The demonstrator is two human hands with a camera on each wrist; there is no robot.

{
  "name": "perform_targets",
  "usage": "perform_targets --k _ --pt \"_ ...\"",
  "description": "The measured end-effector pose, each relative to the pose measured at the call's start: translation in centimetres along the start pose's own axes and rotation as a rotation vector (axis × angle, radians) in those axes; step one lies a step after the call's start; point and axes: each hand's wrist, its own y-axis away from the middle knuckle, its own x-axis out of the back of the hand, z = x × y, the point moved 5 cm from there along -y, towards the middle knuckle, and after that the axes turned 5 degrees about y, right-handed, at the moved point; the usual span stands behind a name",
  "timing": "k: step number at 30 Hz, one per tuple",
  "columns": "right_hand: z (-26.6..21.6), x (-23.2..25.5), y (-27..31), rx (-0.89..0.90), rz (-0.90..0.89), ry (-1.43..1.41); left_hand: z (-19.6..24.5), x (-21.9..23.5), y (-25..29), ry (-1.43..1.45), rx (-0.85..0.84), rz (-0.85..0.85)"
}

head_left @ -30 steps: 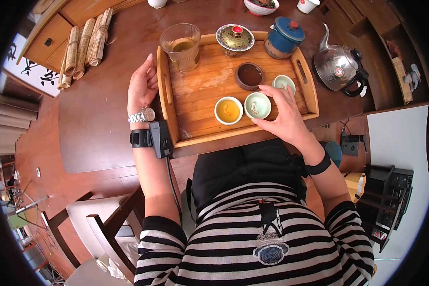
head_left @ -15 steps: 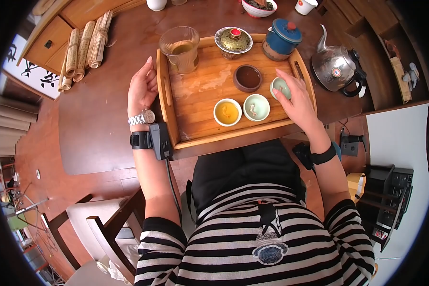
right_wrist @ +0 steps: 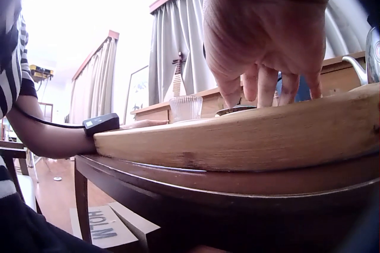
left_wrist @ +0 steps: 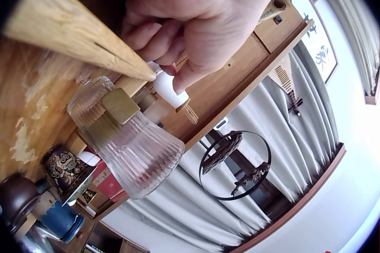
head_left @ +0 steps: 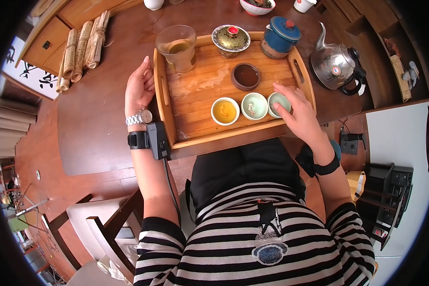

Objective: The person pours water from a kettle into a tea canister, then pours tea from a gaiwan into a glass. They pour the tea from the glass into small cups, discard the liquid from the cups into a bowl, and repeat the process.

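Note:
On the wooden tray [head_left: 195,139], three small pale green teacups stand in a row near its front edge. The left teacup [head_left: 225,111] holds yellow tea; the middle teacup [head_left: 254,106] shows a fish figure inside. My right hand [head_left: 300,113] pinches the right teacup [head_left: 278,102] by its rim, thumb on the near side and fingers on the far side. Behind the row sits a brown bowl [head_left: 246,76] with dark liquid. My left hand [head_left: 140,86] lies at the tray's left side, fingers loosely bent, holding nothing.
A ribbed glass pitcher [head_left: 176,47], a lidded bowl [head_left: 230,40] and a blue lidded pot [head_left: 281,37] line the tray's back. A steel kettle [head_left: 332,64] stands right of the tray. Bamboo scrolls [head_left: 83,50] lie at the table's far left.
My right hand has gone from the middle teacup to the right one, which has come nearer to the front, into line with the others. My left hand stays beside the tray.

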Motion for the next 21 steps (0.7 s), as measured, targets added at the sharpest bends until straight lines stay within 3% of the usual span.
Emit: perform_targets --k 4,7,12,16,21 --pt "-0.1 0.5 -0.1 -0.030 -0.054 0.067 -0.1 0.2 -0.3 0.023 -0.006 -0.032" --pt "0.2 2.1 -1.6 -0.024 0.026 0.058 -0.2 0.2 -0.2 0.026 -0.002 0.012" --pt "2.7 6.7 -7.0 0.040 0.400 0.109 -0.1 0.2 -0.3 0.006 -0.005 -0.018" --pt "5.0 7.6 -10.9 0.018 0.436 0.221 -0.1 0.0 0.0 0.004 0.003 -0.019" --pt "6.4 5.9 -13.2 -0.031 0.315 0.322 -0.3 0.4 -0.3 0.029 0.001 -0.022"
